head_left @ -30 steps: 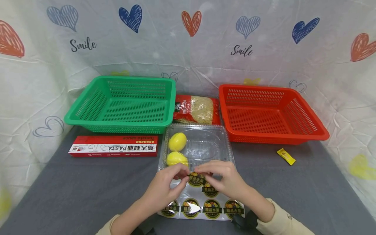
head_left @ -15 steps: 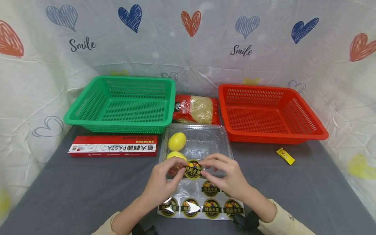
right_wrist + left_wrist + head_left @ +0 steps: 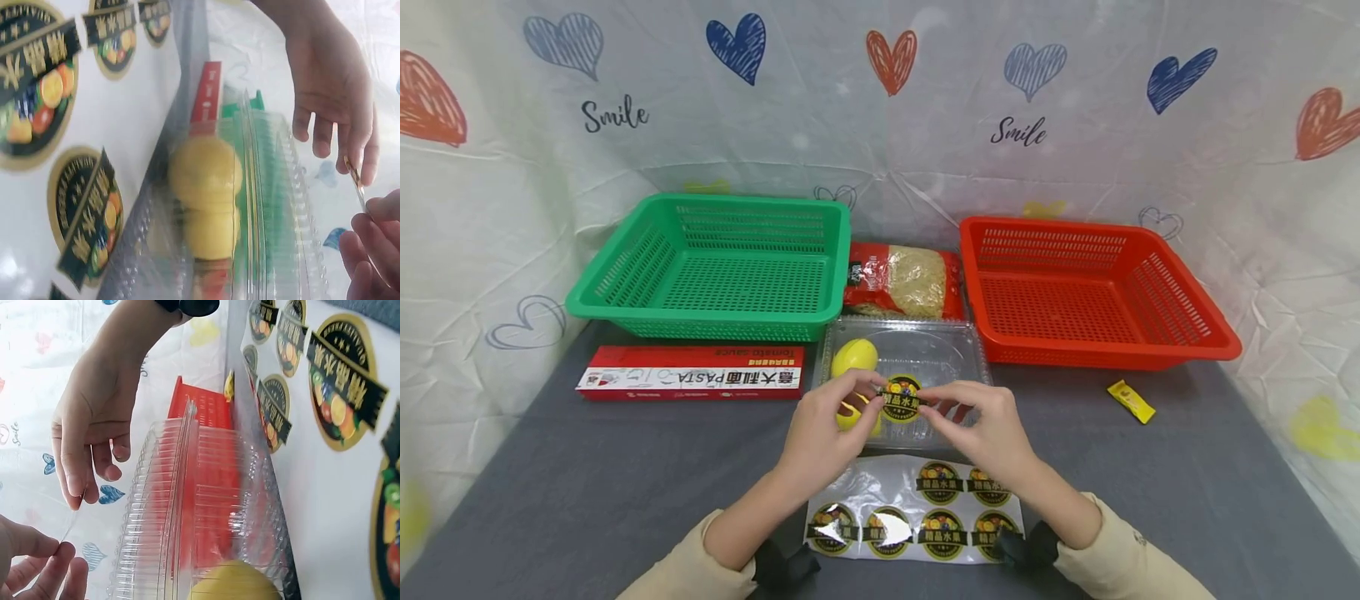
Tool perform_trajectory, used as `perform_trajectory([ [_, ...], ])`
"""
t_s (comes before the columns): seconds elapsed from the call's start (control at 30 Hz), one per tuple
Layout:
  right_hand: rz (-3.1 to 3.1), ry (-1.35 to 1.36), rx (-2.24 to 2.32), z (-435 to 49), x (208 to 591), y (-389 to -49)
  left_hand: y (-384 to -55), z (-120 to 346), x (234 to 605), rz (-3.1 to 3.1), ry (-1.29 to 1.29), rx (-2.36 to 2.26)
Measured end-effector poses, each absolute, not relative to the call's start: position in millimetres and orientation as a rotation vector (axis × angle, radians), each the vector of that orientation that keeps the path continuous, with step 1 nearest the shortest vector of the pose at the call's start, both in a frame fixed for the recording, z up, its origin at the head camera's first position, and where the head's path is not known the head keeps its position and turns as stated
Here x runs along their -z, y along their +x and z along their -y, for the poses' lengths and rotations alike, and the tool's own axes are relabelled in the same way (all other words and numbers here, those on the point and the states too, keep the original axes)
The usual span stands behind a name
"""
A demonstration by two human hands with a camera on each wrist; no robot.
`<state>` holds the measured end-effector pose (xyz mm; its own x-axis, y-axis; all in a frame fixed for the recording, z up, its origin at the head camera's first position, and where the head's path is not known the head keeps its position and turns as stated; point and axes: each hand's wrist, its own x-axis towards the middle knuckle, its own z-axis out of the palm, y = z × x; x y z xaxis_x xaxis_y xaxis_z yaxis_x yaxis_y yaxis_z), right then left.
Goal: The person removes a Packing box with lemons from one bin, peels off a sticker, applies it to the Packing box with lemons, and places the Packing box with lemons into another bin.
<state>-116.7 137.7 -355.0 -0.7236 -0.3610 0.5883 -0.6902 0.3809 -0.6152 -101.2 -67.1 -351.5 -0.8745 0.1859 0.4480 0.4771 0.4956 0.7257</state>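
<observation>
Head view: pinches a round fruit sticker (image 3: 901, 398), black and gold with a lettered band, by its left edge in the left hand (image 3: 831, 421) and by its right edge in the right hand (image 3: 981, 421), with a narrow grip on both sides. Holds it face up over the front part of a clear plastic clamshell box (image 3: 925, 350). Shows one lemon (image 3: 854, 357) plainly at the left in that box, and a second lemon (image 3: 863, 421) partly behind the left hand. Has a glossy sticker sheet (image 3: 880, 477) lying in front on the grey-covered bench (image 3: 700, 475), with two stickers in its far row and four in the near one. Places a green basket (image 3: 707, 314) at back left, a red basket (image 3: 1105, 356) at back right, and a bag of noodles (image 3: 917, 282) between. Sets a pasta box (image 3: 692, 385) before the green basket, and a small yellow sachet (image 3: 1131, 402) before the red one.

Left wrist view: shows the sticker nearly edge-on, stretched between thumbs and fingers, apart from the clamshell box. Reveals a black band (image 3: 199, 305) on the right wrist.

Right wrist view: shows the same two-sided pinch at far right, and both lemons through clear plastic.
</observation>
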Motion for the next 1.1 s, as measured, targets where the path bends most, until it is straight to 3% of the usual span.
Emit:
perform_trajectory([
  [0.67,2.548,0.702,-1.151,-136.1,351.7,-158.8,-139.2,56.9,352.7,2.491,-0.510,0.686],
  [1.1,2.626,0.633,-1.074,-133.6,359.3,-168.0,-149.0,52.6,360.4,2.536,-0.519,0.527],
])
